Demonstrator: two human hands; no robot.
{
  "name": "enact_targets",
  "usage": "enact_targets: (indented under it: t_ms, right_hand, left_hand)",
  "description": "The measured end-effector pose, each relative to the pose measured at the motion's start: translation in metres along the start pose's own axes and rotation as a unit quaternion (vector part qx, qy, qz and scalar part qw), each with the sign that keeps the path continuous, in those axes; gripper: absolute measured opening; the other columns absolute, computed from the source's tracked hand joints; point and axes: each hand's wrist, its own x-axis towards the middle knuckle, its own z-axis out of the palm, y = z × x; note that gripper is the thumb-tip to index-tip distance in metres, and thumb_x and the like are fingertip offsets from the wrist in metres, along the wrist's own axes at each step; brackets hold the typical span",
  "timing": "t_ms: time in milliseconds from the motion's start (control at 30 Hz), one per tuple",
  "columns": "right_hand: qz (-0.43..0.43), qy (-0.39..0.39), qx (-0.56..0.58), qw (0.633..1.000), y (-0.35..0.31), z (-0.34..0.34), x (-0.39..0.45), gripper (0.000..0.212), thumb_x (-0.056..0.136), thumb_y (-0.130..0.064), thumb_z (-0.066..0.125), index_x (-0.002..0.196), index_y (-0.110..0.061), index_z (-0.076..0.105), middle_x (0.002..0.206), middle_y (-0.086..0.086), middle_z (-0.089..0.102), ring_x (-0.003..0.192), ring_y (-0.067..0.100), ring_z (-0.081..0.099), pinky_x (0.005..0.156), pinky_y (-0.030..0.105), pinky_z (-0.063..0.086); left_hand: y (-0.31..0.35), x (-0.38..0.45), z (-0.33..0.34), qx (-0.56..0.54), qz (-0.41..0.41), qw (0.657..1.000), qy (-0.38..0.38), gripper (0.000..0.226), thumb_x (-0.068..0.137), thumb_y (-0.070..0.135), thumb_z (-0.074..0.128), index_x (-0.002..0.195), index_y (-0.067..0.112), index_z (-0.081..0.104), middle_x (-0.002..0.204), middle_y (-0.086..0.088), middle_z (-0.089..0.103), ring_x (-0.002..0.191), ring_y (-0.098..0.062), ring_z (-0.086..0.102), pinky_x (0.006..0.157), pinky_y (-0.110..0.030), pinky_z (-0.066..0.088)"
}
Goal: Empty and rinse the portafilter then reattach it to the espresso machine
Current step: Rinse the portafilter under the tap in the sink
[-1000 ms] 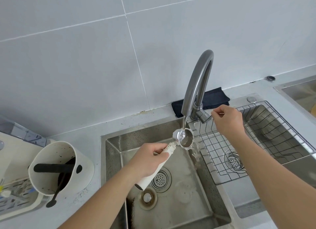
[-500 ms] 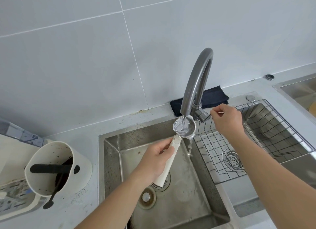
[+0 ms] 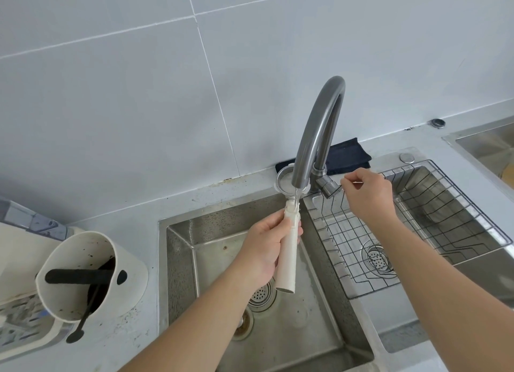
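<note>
Now the portafilter point(image 3: 289, 232) sits differently vs a sec ago: it was tipped low over the basin with its basket under the stream, and it's been swung upright, handle pointing down, basket lifted up behind the spout tip. Water runs down past the neck onto the handle, so prob the rinse is at the outside/neck stage, close to done; reattaching is still ahead, and no espresso machine is in sight from here.

Near to far, w/ counts:
- 2 forearms reaching in from the bottom edge.
- Left hand point(image 3: 264, 249) wrapped round the white handle, firm grasp, over the left basin.
- Right hand point(image 3: 367, 193) pinching the tap lever by the faucet base, same spot as before; fingers closed on it, can't tell if it's turning.
- 3 basins: left sink point(image 3: 319, 330) w/ 2 round drain fittings, middle one holding 1 wire rack point(image 3: 417, 232) over 1 strainer, and a third just showing at the far right edge.
- 1 white knock box point(image 3: 91, 274) on the counter at left, 1 black bar across it, dark grounds inside, 1 black spoon leaning out.
- 1 faucet point(image 3: 319, 129), arched.
- 1 dark cloth point(image 3: 347, 154) folded behind it by the wall.
</note>
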Motion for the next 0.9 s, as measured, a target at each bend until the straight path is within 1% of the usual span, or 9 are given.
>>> enact_targets:
  t_ms: [133,267,367,433,500,600,700,800,900]
  right_hand:
    - [0.006,-0.002,0.001,1.0,0.0,0.0,0.0,0.009,0.092,-0.022,0.064,0.083,-0.021,0.066,0.067,-0.015,0.062,0.057,0.004,0.057,0.045,0.019,0.038]
    - [0.007,0.002,0.0,1.0,-0.001,0.0,0.0,0.011,0.092,-0.022,0.064,0.081,-0.023,0.065,0.066,-0.016,0.06,0.055,0.001,0.054,0.044,0.016,0.035]
    - [0.007,0.001,0.003,1.0,-0.001,0.0,-0.001,0.011,0.092,-0.022,0.064,0.081,-0.022,0.065,0.066,-0.015,0.061,0.056,0.003,0.055,0.044,0.018,0.038]
    - [0.009,-0.001,0.008,1.0,-0.001,0.0,-0.001,0.01,0.092,-0.022,0.063,0.082,-0.021,0.066,0.066,-0.014,0.062,0.057,0.005,0.057,0.045,0.019,0.041]
    - [0.009,-0.002,0.006,1.0,-0.002,0.0,-0.001,0.011,0.092,-0.022,0.063,0.082,-0.021,0.066,0.067,-0.014,0.061,0.058,0.003,0.056,0.046,0.018,0.039]
    - [0.011,-0.002,0.003,1.0,-0.002,0.0,-0.001,0.01,0.092,-0.022,0.063,0.083,-0.021,0.065,0.068,-0.016,0.06,0.059,0.001,0.056,0.047,0.015,0.035]
    - [0.011,-0.003,0.008,1.0,-0.002,0.0,-0.002,0.009,0.093,-0.022,0.062,0.084,-0.022,0.065,0.07,-0.017,0.06,0.061,0.003,0.057,0.048,0.016,0.036]
    - [0.011,-0.004,0.013,1.0,-0.002,-0.001,-0.002,0.009,0.093,-0.022,0.062,0.084,-0.021,0.065,0.07,-0.016,0.061,0.059,0.005,0.058,0.046,0.018,0.039]
    - [0.01,0.0,0.014,1.0,-0.001,-0.001,-0.002,0.01,0.092,-0.021,0.063,0.083,-0.02,0.067,0.068,-0.015,0.062,0.058,0.006,0.059,0.046,0.018,0.04]
  left_hand:
    - [0.001,0.009,0.008,-0.049,-0.027,0.998,0.011,0.016,0.095,0.01,0.061,0.102,0.009,0.075,0.09,-0.013,0.071,0.08,-0.023,0.067,0.083,-0.038,0.057]
    - [0.007,0.021,0.019,-0.083,-0.07,0.993,0.045,0.024,0.097,0.016,0.058,0.112,-0.002,0.066,0.083,-0.014,0.073,0.072,-0.022,0.072,0.064,-0.033,0.059]
    - [0.012,0.028,0.025,-0.088,-0.107,0.989,0.056,0.029,0.097,0.02,0.054,0.11,-0.003,0.065,0.073,-0.011,0.072,0.061,-0.019,0.068,0.055,-0.028,0.056]
    - [0.016,0.032,0.029,-0.101,-0.113,0.987,0.059,0.029,0.096,0.018,0.054,0.112,-0.005,0.063,0.068,-0.01,0.068,0.055,-0.017,0.062,0.051,-0.027,0.053]
    - [0.021,0.035,0.032,-0.119,-0.118,0.984,0.062,0.029,0.095,0.014,0.053,0.115,-0.006,0.061,0.065,-0.009,0.065,0.051,-0.016,0.058,0.047,-0.025,0.051]
    - [0.027,0.039,0.038,-0.167,-0.128,0.975,0.064,0.025,0.094,0.01,0.056,0.113,-0.005,0.062,0.072,-0.012,0.064,0.049,-0.017,0.058,0.043,-0.024,0.051]
    - [0.03,0.042,0.041,-0.177,-0.135,0.972,0.071,0.023,0.094,0.012,0.055,0.109,-0.004,0.062,0.077,-0.012,0.062,0.046,-0.016,0.057,0.038,-0.022,0.048]
    - [0.03,0.039,0.04,-0.184,-0.151,0.971,0.038,0.019,0.096,0.014,0.052,0.098,-0.003,0.06,0.072,-0.011,0.057,0.043,-0.014,0.052,0.035,-0.022,0.045]
    - [0.026,0.031,0.038,-0.213,-0.169,0.962,-0.005,0.02,0.097,0.016,0.05,0.098,-0.002,0.059,0.076,-0.011,0.058,0.044,-0.013,0.052,0.034,-0.022,0.045]
